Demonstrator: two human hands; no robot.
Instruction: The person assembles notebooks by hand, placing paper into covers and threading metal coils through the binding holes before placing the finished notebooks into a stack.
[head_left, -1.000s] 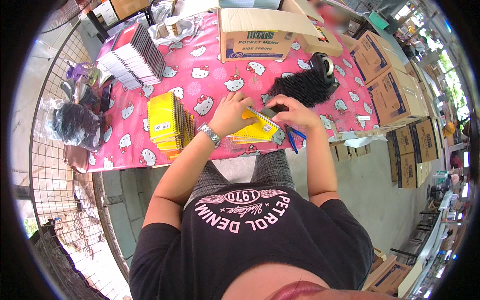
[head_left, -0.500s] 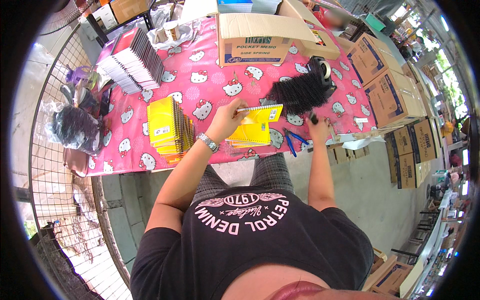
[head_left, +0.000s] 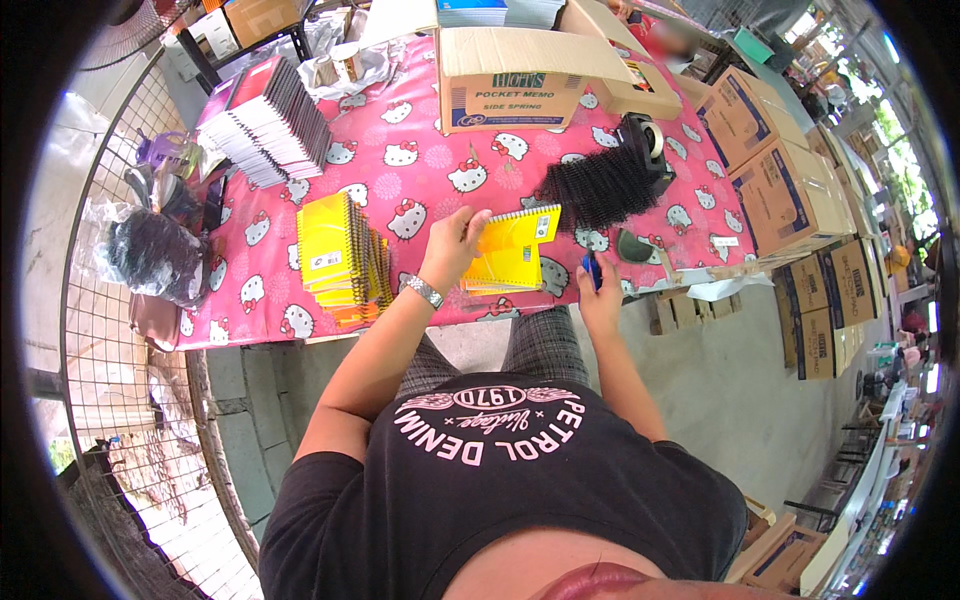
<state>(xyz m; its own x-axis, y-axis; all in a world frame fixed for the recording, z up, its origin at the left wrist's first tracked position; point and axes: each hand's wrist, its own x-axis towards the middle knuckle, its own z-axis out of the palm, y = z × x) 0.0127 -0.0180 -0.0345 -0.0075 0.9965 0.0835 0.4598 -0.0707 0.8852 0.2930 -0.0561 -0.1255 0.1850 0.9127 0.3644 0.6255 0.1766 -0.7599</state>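
Note:
My left hand (head_left: 457, 242) pinches the left end of a yellow spiral notepad (head_left: 522, 230). Its white coil runs along the top edge, and it is held tilted over a small pile of yellow notepads (head_left: 505, 286). Just right of that pile, at the table's front edge, my right hand (head_left: 600, 292) is closed round blue-handled pliers (head_left: 593, 266); the tool's jaws are hidden. A dark green rounded object (head_left: 633, 247) lies beyond that hand. Farther off rests a bunch of black spiral binding coils (head_left: 600, 190). Left of my left arm stands a taller stack of yellow notepads (head_left: 335, 255).
The table has a pink patterned cover (head_left: 385, 190). At its back stands an open cardboard box (head_left: 510, 95); a black tape dispenser (head_left: 645, 150) is at the right. Dark-covered spiral notebooks (head_left: 265, 125) are stacked far left. More cartons (head_left: 785, 200) are piled beyond the right edge.
My right hand has let go of the dark green object, moved left and picked up the blue-handled pliers from the table. My left hand stays near the pile with the notepad.

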